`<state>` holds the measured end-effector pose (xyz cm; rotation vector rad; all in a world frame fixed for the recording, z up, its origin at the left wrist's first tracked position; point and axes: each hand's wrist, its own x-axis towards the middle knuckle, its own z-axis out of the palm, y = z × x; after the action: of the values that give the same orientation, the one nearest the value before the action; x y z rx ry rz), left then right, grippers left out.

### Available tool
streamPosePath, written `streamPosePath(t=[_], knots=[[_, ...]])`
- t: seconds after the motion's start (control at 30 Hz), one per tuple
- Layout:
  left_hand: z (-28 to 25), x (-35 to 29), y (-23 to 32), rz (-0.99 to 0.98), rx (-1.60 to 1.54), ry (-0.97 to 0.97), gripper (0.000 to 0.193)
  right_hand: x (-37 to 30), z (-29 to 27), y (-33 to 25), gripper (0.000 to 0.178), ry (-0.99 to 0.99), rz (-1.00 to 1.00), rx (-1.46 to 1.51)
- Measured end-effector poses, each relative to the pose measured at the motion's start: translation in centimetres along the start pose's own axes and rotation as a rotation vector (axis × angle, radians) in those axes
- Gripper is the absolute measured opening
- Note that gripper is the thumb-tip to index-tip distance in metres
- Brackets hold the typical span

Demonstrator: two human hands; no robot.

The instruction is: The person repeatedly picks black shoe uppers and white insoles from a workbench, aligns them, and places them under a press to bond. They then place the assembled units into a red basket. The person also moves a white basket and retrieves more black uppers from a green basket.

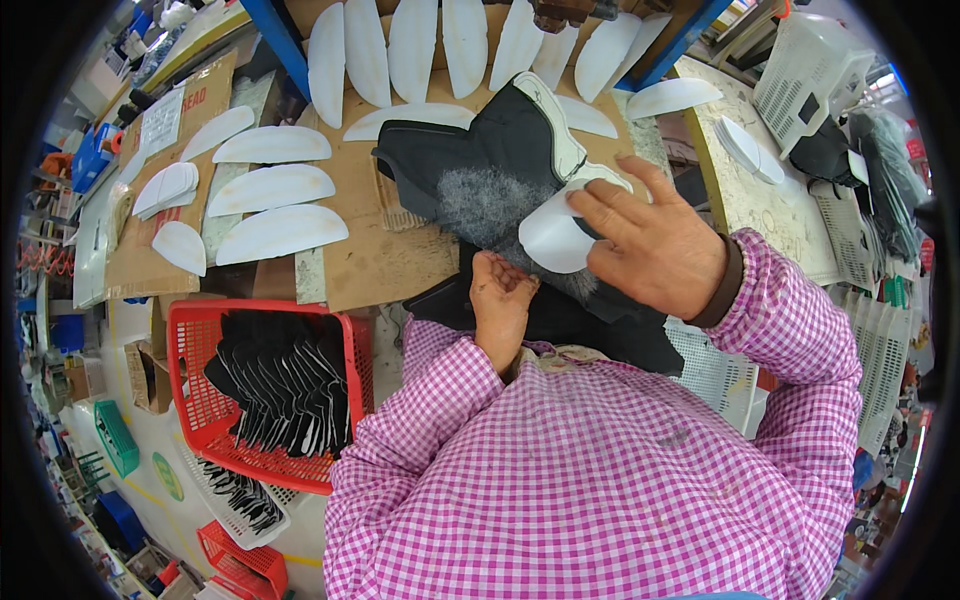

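Observation:
A white half-moon sheet piece (556, 238), bowed into a curve, is pinched in the fingers of my right hand (662, 245). It lies over the lower right of a black shoe-upper piece (500, 145), which has a fuzzy grey patch in its middle and a white-lined edge. My left hand (503, 308) is closed at the lower edge of that black piece, fingertips drawn together; what they grip, if anything, is hidden. More black material (570, 325) lies across my lap under both hands.
Several white half-moon pieces (282, 234) are laid out on cardboard (385, 270) and along the table's back edge. A red basket (178, 385) holding stacked black pieces stands at left. White pieces (750, 150) and a white plastic basket (825, 60) are on the right-hand table.

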<state>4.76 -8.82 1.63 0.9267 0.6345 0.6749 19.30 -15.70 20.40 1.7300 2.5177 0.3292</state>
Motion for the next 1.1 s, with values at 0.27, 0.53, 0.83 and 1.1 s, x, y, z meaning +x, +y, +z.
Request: streamPosePath(t=[0.27,0.53,0.83,1.1], knots=[[0.7,0.0,0.4,0.042,-0.088,-0.027,0.035,2.6,-0.5,-1.7,0.013,-0.170,-0.155,-0.224],[0.7,0.0,0.7,0.084,0.033,-0.051,0.034,3.1,-0.5,-2.5,0.018,-0.207,-0.184,-0.275],[0.7,-0.1,0.8,0.109,0.068,-0.056,0.034,3.2,-0.2,-2.8,0.018,-0.236,-0.179,-0.246],[0.6,-0.5,0.9,0.173,0.299,-0.101,0.031,2.7,1.1,-3.1,0.021,-0.131,-0.138,-0.198]])
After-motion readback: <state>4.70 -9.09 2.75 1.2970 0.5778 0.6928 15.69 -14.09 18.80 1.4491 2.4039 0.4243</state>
